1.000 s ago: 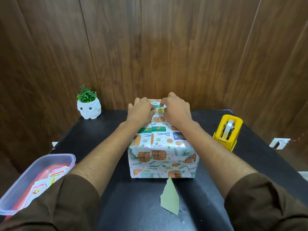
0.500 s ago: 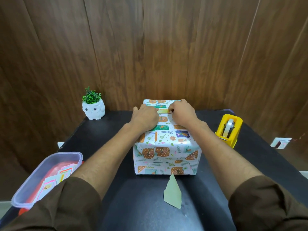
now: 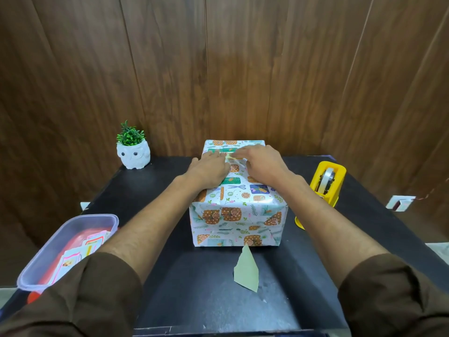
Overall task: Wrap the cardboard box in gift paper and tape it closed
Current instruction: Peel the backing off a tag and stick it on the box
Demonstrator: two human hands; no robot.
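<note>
Fingers (image 3: 212, 157) of both hands lie flat, pressing a pale tape strip (image 3: 229, 155) onto the box top. Nearest me, a green paper scrap (image 3: 246, 271) lies on the black table (image 3: 194, 293), with a clear tub (image 3: 43, 250) of cards at near left. In the middle I see the gift-wrapped box (image 3: 238, 215), with the left hand (image 3: 210, 170) and right hand (image 3: 263, 165) resting on its far top. A yellow tape dispenser (image 3: 328, 183) stands to the right, and an owl planter (image 3: 133, 154) at far left.
</note>
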